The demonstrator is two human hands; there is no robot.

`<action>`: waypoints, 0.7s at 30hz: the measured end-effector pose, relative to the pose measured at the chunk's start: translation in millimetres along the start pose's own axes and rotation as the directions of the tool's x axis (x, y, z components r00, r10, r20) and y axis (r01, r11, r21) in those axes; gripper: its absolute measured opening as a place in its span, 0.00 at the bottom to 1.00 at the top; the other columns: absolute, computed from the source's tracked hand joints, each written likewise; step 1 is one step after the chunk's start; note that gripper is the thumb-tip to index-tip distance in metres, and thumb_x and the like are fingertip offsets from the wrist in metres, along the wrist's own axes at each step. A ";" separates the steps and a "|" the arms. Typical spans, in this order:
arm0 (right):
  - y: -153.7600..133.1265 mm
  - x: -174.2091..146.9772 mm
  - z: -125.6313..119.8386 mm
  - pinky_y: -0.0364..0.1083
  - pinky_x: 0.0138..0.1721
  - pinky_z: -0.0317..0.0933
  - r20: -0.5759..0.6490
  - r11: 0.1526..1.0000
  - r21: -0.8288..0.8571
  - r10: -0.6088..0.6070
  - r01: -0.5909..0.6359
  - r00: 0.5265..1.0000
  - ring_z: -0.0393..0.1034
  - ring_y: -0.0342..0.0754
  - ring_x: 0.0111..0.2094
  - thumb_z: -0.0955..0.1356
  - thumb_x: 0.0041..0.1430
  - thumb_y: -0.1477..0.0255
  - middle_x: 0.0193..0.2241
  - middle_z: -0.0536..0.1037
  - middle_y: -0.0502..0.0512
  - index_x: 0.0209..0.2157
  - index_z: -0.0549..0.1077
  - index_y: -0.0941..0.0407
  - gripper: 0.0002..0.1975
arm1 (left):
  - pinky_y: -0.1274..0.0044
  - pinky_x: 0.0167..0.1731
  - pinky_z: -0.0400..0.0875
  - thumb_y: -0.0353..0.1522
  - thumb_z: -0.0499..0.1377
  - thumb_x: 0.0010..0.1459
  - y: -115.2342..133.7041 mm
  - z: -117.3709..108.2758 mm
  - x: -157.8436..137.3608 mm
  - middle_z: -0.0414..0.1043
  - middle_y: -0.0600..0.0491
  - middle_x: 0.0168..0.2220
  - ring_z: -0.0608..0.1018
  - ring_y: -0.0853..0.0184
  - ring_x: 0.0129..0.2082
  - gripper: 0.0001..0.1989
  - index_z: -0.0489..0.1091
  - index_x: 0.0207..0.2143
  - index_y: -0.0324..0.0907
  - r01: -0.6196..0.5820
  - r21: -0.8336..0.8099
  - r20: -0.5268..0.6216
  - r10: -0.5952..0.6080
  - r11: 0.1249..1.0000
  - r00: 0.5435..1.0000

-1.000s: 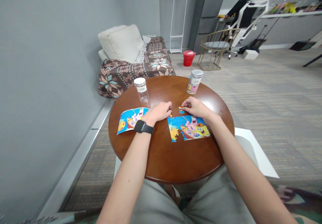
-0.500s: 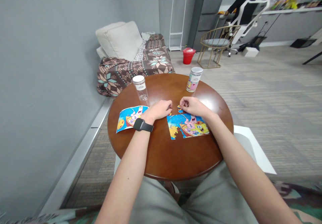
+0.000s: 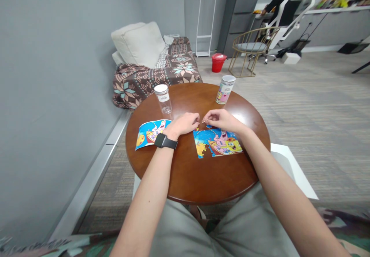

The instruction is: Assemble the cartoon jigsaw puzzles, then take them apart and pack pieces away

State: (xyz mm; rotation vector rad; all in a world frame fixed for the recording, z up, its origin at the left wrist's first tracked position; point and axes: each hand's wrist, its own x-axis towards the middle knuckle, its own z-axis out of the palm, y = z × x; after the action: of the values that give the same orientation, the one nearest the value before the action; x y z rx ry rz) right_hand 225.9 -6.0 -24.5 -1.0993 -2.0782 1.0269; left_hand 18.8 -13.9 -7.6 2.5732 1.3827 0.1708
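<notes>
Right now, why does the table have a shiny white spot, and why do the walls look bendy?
In the head view, a room light glares off the polished table just right of the right hand; the wide lens bows the wall and floor edges and stretches the arms; the far person has a blurred-out face; the puzzle by the left hand stays sharp.

Part-built cartoon jigsaw [image 3: 218, 143] lies flat on table; a piece [image 3: 203, 122] seemingly pinched above.

No legible txt; label on clear jar [image 3: 163, 94] & printed tin [image 3: 225, 89] too blurry.
</notes>
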 end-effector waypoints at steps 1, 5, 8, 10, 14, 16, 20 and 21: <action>-1.5 -0.3 0.2 0.43 0.31 0.64 0.017 1.000 -0.001 -0.011 0.011 1.000 0.69 0.43 0.27 0.69 0.53 0.66 0.27 0.78 0.52 0.33 0.76 0.59 0.10 | 0.75 0.33 0.66 0.33 0.53 0.61 -0.3 0.3 0.0 0.76 0.51 0.35 0.77 0.63 0.35 0.10 0.71 0.42 0.44 0.000 0.002 0.000 0.000 1.000 1.000; -6.1 -0.8 0.5 0.42 0.30 0.63 0.030 0.998 -0.032 -0.046 0.047 0.998 0.68 0.42 0.26 0.69 0.53 0.66 0.26 0.77 0.51 0.34 0.78 0.59 0.11 | 0.75 0.30 0.65 0.33 0.53 0.61 -1.6 1.9 0.2 0.76 0.51 0.35 0.77 0.63 0.34 0.09 0.71 0.41 0.44 -0.010 0.001 -0.006 0.010 1.000 1.000; -6.6 -1.4 1.1 0.42 0.30 0.63 0.072 1.000 0.021 -0.002 0.001 0.997 0.69 0.42 0.26 0.70 0.51 0.66 0.25 0.78 0.51 0.36 0.78 0.59 0.13 | 0.76 0.32 0.66 0.33 0.53 0.61 -2.4 2.9 0.8 0.77 0.51 0.36 0.77 0.63 0.35 0.09 0.71 0.41 0.44 -0.011 0.000 -0.001 0.011 1.000 1.000; -6.6 -2.5 1.5 0.42 0.30 0.64 0.109 0.996 0.079 0.021 -0.030 0.994 0.71 0.42 0.27 0.72 0.48 0.67 0.26 0.79 0.52 0.34 0.77 0.59 0.12 | 0.76 0.33 0.66 0.33 0.53 0.61 -2.7 3.0 1.3 0.77 0.51 0.36 0.78 0.64 0.36 0.10 0.71 0.42 0.44 -0.009 -0.001 0.003 0.009 1.000 1.000; -10.5 -6.1 0.7 0.43 0.32 0.66 0.238 0.991 0.120 0.032 -0.062 0.971 0.73 0.44 0.29 0.73 0.48 0.67 0.29 0.81 0.54 0.32 0.77 0.59 0.11 | 0.75 0.32 0.66 0.32 0.53 0.60 -1.3 1.5 1.3 0.77 0.51 0.37 0.78 0.63 0.36 0.09 0.71 0.41 0.44 0.001 -0.007 0.006 -0.001 1.000 1.000; -14.6 -7.9 -0.3 0.43 0.32 0.67 0.284 0.991 0.111 0.047 -0.082 0.958 0.74 0.44 0.30 0.72 0.48 0.66 0.29 0.82 0.54 0.32 0.78 0.59 0.11 | 0.75 0.32 0.65 0.32 0.53 0.60 0.2 0.4 0.6 0.77 0.50 0.37 0.77 0.63 0.36 0.09 0.71 0.40 0.44 0.004 -0.013 0.005 -0.004 1.000 1.000; -21.7 -10.2 -2.0 0.42 0.31 0.66 0.306 0.990 0.101 0.067 -0.102 0.950 0.74 0.44 0.28 0.72 0.47 0.67 0.27 0.82 0.53 0.29 0.80 0.59 0.10 | 0.75 0.32 0.64 0.32 0.53 0.59 2.6 -1.2 -0.5 0.76 0.50 0.35 0.76 0.63 0.35 0.08 0.71 0.38 0.43 -0.004 -0.016 -0.003 0.004 1.000 1.000; -22.8 -10.6 -2.2 0.42 0.30 0.66 0.310 0.989 0.100 0.071 -0.106 0.948 0.74 0.43 0.27 0.72 0.47 0.68 0.26 0.82 0.53 0.29 0.80 0.59 0.10 | 0.75 0.31 0.63 0.31 0.53 0.59 2.9 -1.4 -0.6 0.76 0.50 0.35 0.76 0.63 0.35 0.08 0.71 0.37 0.43 -0.005 -0.016 -0.003 0.005 1.000 1.000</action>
State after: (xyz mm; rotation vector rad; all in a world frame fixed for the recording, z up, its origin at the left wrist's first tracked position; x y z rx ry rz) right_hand 223.3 -22.6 -5.7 -1.0361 -2.1883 1.4214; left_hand 20.5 -15.7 -5.5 2.5645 1.3700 0.1859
